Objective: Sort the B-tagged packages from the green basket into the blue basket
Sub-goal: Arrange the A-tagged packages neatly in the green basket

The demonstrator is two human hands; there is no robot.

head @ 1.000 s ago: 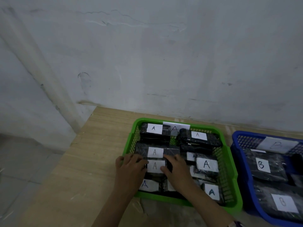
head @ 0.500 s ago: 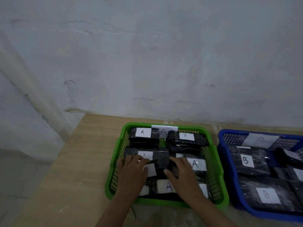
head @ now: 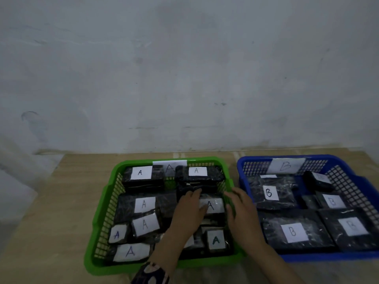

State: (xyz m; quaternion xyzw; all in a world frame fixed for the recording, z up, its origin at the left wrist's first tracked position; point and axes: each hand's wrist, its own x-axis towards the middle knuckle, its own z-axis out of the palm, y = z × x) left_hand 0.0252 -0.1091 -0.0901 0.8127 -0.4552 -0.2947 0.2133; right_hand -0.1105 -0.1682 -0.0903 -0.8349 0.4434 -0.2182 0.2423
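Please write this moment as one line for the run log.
left hand: over green basket packages | right hand: at its right edge, empty | visible tags: all A | blue basket: B packages

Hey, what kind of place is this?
Probably a makeshift sorting station in a plain room: a bare wall, a wooden table, and a green basket and blue basket of lettered packages.

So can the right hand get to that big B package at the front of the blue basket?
Probably yes. The right hand hovers open over the green basket's right edge, beside the blue basket. The front B package lies on top, with nothing over it.
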